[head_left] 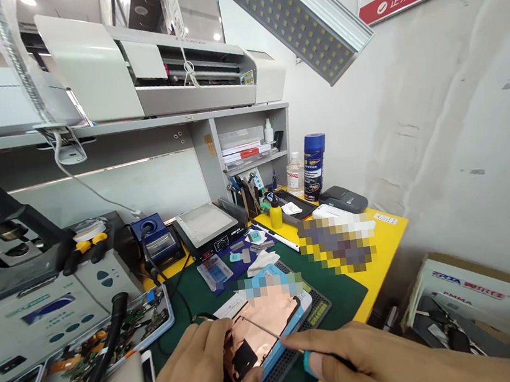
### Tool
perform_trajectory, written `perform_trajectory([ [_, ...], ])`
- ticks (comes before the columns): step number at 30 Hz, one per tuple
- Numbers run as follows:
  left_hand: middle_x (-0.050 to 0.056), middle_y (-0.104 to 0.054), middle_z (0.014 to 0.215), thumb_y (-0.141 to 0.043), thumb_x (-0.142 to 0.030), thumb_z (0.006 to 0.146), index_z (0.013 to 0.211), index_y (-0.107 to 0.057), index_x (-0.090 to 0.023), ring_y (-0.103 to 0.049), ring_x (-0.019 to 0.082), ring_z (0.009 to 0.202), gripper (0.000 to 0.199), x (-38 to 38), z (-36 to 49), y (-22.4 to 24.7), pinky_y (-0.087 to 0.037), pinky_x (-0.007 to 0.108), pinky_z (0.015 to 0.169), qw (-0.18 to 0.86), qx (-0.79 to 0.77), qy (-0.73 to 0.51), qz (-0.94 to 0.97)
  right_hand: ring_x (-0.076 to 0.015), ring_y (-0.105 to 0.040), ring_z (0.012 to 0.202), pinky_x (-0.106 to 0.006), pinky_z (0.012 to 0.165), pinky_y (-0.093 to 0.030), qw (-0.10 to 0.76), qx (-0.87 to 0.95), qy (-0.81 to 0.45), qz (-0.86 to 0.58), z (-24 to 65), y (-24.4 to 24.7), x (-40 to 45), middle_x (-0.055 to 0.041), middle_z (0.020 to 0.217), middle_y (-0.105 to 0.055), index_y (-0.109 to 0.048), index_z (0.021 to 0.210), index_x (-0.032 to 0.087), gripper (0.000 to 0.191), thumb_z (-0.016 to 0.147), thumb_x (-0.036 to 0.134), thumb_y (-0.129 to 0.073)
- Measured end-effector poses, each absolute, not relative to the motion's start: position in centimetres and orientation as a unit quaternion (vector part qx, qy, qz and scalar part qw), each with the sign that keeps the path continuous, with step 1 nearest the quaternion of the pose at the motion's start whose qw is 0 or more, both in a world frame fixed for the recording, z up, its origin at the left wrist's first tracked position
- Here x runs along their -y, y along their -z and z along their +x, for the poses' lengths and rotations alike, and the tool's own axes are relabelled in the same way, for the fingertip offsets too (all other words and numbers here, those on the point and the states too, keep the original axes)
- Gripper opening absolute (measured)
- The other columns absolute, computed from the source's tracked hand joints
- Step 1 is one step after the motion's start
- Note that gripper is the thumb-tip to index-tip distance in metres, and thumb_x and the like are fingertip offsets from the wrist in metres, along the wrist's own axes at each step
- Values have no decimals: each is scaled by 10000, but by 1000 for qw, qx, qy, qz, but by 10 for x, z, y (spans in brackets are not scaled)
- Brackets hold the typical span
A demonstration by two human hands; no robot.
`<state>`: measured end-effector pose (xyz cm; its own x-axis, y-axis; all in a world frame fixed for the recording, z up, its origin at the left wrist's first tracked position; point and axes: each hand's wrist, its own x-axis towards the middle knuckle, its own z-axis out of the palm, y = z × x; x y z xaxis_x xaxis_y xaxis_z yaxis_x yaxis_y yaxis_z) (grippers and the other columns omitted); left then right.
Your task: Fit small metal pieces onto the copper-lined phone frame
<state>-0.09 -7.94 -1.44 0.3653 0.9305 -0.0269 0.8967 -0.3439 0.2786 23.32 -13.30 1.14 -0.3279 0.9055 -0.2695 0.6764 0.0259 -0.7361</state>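
Note:
A flat device with a copper-coloured inner surface (264, 312) and a light-blue border lies on a dark perforated pad (320, 308) on the green mat. My left hand (199, 374) rests over its lower left part, fingers curved along the edge and thumb at the near side. In my right hand (347, 354) is a thin tool (260, 327) with a dark and teal handle, the index finger stretched along it. The shaft lies across the copper surface, pointing up and left. Whether its tip touches the surface cannot be made out.
Behind the mat stand a hot plate (207, 225), a blue soldering station (156, 241) and a yellow bottle (275, 213). A tray of circuit boards (136, 325) and a black hose (114, 335) are at the left. A blue spray can (314, 167) stands at the back right.

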Motion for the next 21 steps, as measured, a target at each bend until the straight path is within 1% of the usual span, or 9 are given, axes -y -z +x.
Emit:
perform_trajectory([
  [2,87,-663,1021,-576,-310,833,1012,-644,-210,-627,286,991,216,79,0,15,-454,386,832,123,-562,-64,815,-263,-590,1221,-359,1065,-423,125,707,-412,-561,231,-12,132,-33,1347,-627,-553,1400,313,466,1001,463,-364],
  [4,85,-661,1023,-579,-312,832,1012,-643,-213,-625,287,988,216,79,0,15,-451,391,834,126,-565,-55,813,-252,-598,1212,-347,1051,-439,122,707,-411,-562,231,-13,131,-33,1355,-622,-522,1423,323,474,1008,464,-341],
  [6,86,-662,1033,-581,-315,832,1019,-644,-216,-617,294,1008,220,79,0,15,-447,401,848,133,-566,-41,813,-247,-604,1205,-343,1044,-446,113,709,-409,-564,231,-14,131,-34,1345,-629,-499,1439,328,475,1007,454,-348],
  [10,87,-661,1036,-578,-319,837,1020,-645,-213,-614,295,1015,222,78,1,13,-443,402,851,134,-569,-33,811,-258,-606,1195,-393,1042,-448,84,714,-379,-583,231,-15,133,-39,1290,-663,-529,1409,365,448,996,441,-373],
  [16,93,-655,1049,-587,-314,833,1035,-648,-205,-619,280,1004,237,77,1,10,-451,382,833,146,-567,-28,810,-277,-621,1182,-395,1024,-464,68,718,-377,-581,230,-17,134,-61,1298,-659,-499,1436,344,461,999,405,-364],
  [21,84,-669,1031,-576,-323,837,1028,-659,-214,-629,274,994,235,78,1,13,-450,376,840,126,-569,-50,811,-266,-643,1142,-397,999,-483,66,731,-362,-575,229,-16,133,-64,1222,-699,-499,1434,351,456,1001,386,-361],
])
